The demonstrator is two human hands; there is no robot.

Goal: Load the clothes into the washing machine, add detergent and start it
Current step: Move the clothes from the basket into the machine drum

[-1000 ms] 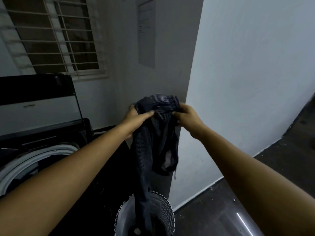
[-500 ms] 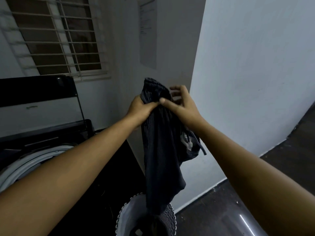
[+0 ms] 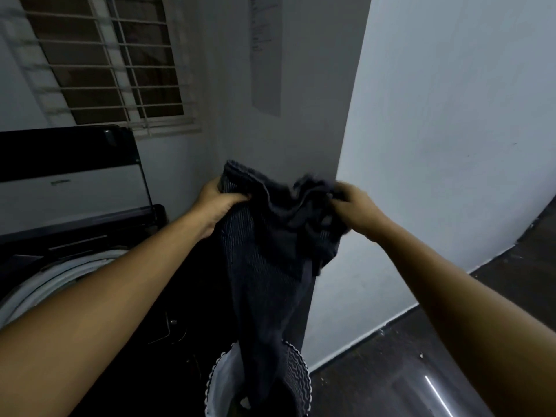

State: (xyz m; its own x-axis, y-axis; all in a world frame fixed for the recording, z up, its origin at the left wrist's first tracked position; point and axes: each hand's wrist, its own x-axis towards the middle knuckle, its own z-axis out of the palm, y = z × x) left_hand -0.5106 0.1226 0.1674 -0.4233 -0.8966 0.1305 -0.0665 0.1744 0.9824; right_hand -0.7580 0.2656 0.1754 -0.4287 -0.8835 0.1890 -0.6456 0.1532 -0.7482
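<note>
Holding a dark striped garment up by its top edge, left grip and right grip each clenched on bunched cloth, set apart. Hanging with long axis straight down, tail dipping into the laundry basket below. Lying left and lower: the washing machine, drum open, lid raised behind, nearer the left grip. Probably calls for lifting clear of the basket rim, then swinging left; wall close on the right, open room leftward.
</note>
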